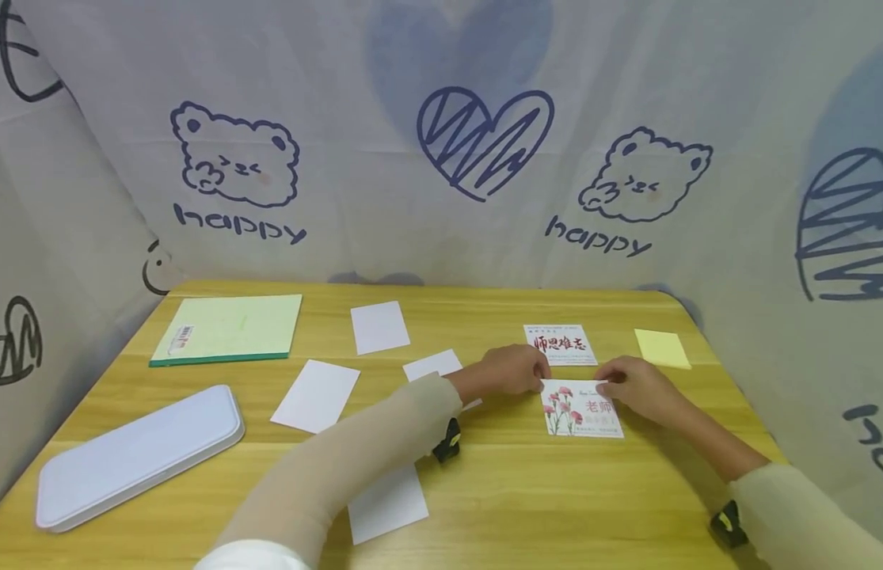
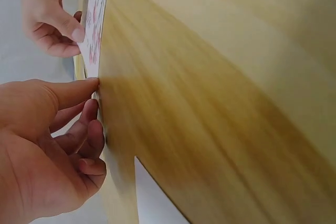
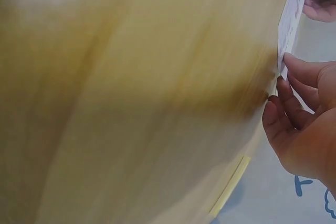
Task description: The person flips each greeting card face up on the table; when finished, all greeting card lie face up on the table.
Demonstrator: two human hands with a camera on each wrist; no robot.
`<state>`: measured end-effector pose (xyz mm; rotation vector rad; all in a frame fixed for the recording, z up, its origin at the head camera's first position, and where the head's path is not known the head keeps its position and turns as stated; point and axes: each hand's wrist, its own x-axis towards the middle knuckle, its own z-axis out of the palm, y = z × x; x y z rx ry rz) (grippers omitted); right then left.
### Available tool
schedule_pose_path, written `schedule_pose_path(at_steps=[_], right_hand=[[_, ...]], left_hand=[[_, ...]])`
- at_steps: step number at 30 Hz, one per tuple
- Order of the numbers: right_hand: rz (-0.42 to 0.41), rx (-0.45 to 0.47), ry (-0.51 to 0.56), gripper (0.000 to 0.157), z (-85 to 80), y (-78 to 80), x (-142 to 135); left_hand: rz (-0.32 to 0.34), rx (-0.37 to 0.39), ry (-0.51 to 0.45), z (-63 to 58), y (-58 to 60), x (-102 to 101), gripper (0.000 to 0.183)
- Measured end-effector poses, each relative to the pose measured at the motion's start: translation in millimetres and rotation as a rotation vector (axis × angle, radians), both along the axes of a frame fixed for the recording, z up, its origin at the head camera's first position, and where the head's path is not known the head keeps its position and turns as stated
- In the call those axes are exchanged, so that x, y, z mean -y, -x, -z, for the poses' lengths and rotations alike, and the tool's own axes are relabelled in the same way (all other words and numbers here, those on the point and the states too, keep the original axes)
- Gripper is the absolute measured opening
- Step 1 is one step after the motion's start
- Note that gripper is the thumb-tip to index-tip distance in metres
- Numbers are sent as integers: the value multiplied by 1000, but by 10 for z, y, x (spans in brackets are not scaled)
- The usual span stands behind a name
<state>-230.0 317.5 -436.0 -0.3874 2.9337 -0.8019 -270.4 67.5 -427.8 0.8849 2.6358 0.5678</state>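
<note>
The one container, a white case (image 1: 138,459), lies closed along the surface's (image 1: 519,511) left edge, toward the near corner; its contents cannot be seen. The flower card (image 1: 580,416) is right of the surface's middle, well in from the near edge. The left hand (image 1: 511,370) pinches its upper left corner, and the right hand (image 1: 641,389) pinches its upper right. Both have the thumb extended to the card and the other fingers curled; the left forearm slants in from the near edge, the right from the near right corner. Just beyond the flower card, toward the far edge, lies the red-lettered card (image 1: 562,348). A yellow note (image 1: 662,348) sits near the far right corner, and a green notebook (image 1: 227,326) near the far left. Four white cards (image 1: 380,327) lie between notebook and hands, one partly hidden by the left arm, another toward the near edge.
</note>
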Motion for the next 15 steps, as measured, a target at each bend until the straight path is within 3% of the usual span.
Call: schedule_pose_path(at_steps=[9,15], right_hand=[[8,-15,-42,10,8,50,-3],[11,-31,-43,8,-27,32,-11]], left_hand=[[-11,23,-7,1,5,-26,13],[-26,1,-27,-51,-11,61,17]])
